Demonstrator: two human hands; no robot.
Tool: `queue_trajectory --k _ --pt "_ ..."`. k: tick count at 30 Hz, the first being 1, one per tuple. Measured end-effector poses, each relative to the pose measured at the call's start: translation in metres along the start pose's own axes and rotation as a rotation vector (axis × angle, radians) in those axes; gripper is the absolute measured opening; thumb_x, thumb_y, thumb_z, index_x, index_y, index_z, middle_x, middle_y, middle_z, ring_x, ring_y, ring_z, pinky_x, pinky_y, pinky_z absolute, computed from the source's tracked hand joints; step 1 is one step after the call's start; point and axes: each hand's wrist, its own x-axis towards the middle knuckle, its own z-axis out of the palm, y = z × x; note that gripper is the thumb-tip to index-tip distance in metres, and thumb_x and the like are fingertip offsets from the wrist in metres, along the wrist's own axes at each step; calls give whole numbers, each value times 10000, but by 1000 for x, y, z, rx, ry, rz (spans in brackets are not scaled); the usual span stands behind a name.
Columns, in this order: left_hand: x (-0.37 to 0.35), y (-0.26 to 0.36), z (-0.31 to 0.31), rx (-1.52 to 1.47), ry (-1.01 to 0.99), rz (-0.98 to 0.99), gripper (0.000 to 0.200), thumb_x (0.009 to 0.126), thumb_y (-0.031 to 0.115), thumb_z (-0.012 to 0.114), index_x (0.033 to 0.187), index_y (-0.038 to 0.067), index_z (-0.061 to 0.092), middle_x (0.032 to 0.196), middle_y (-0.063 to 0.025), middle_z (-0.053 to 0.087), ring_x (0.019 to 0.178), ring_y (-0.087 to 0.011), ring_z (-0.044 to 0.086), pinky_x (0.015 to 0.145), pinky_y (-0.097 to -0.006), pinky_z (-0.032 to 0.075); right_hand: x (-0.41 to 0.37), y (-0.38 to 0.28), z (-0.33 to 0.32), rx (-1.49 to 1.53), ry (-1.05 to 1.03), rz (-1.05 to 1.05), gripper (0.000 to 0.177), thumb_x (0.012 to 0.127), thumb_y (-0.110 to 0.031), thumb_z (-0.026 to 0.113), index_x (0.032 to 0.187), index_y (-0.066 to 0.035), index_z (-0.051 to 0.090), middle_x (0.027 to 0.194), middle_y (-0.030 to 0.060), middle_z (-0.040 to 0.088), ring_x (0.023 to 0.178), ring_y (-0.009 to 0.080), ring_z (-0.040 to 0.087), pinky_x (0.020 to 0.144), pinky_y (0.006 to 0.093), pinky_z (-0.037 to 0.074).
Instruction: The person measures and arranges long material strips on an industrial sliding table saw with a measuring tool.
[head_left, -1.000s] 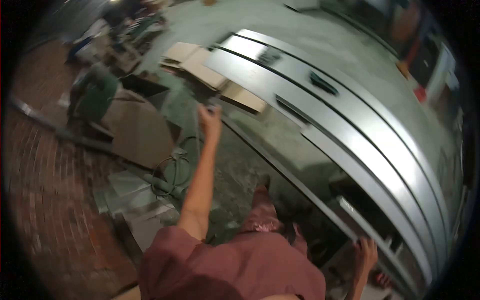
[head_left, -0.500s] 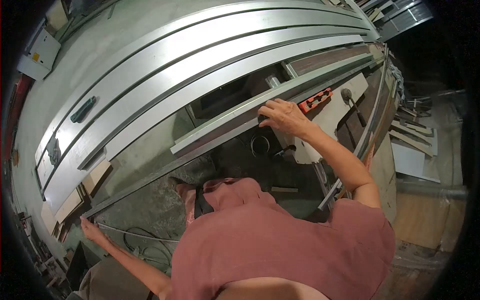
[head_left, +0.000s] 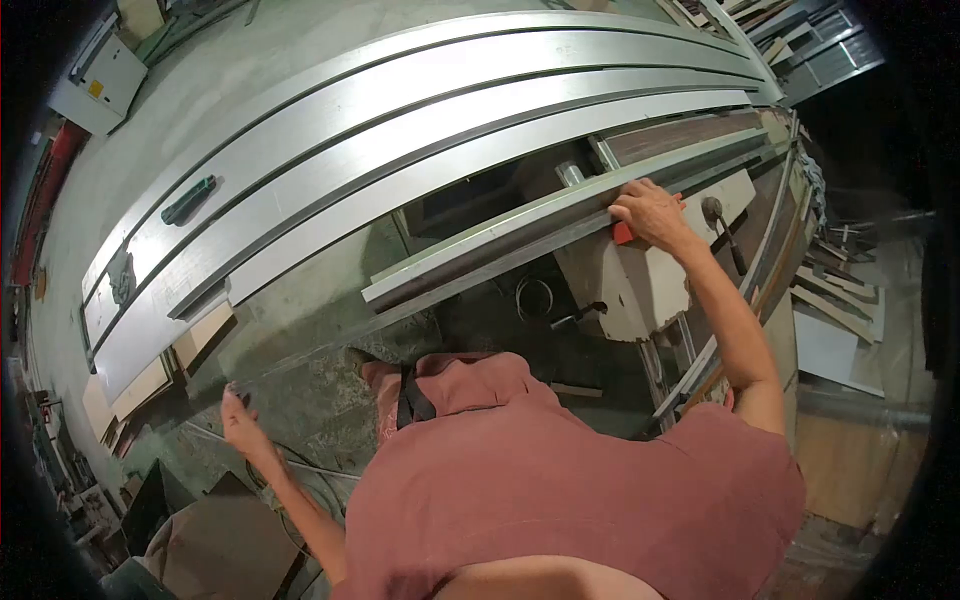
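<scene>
My left hand [head_left: 242, 420] is at lower left, its fingers pinched at the end of a long thin strip [head_left: 310, 352]. The strip looks faint and smeared between that hand and the rail. My right hand [head_left: 652, 212] is closed over the lower edge of a long grey metal rail [head_left: 500, 231], fingers curled down. Just beneath it an orange-red tool [head_left: 623, 233] shows in part. What the right fingers grip is hidden.
Wide silvery panels [head_left: 420, 115] lie side by side beyond the rail. A dark green tool [head_left: 188, 201] and a crumpled cloth [head_left: 121, 277] rest on them. A pale board [head_left: 650, 290], a round-headed tool [head_left: 712, 208] and wood offcuts [head_left: 835, 300] are at right.
Both hands have moved right and away from my body, along the strip's line. My right hand now covers most of the orange-red tool. The view has shifted slightly.
</scene>
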Motion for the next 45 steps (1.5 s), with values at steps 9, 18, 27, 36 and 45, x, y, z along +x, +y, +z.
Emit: queue_trajectory --k 9,18,27,36,45 --pt "-84 46 56 24 -266 89 362 906 267 515 1135 -9 561 1071 -104 571 916 -183 551 806 -292 432 -26 100 2 -104 -261 232 349 916 -253 394 1061 16 565 1016 238 584 1028 406 497 919 457 367" --pt "-98 62 85 -64 -376 305 365 886 251 546 1118 -30 558 1025 -123 550 888 -223 548 711 -283 453 -35 152 12 -87 -229 420 322 934 -255 403 999 22 552 997 185 567 942 357 504 816 441 398" --pt "-95 67 76 101 -536 414 365 881 222 542 1151 -24 530 1083 -143 550 987 -278 526 803 -334 435 -36 141 1 -209 -273 530 312 923 -273 419 1001 -3 554 905 214 587 867 385 542 754 460 431" --pt "-110 75 93 94 -682 463 385 877 186 557 1191 -30 496 1115 -155 510 989 -283 507 776 -322 446 -55 190 29 -227 -248 621 361 943 -332 345 1139 -73 503 1001 193 580 944 375 525 808 474 407" --pt "-161 104 135 93 -687 405 425 878 229 551 1191 -50 485 1109 -154 501 938 -274 518 816 -352 430 -73 241 26 -255 -179 610 299 922 -307 400 1055 -75 533 939 170 615 949 379 539 872 526 359"
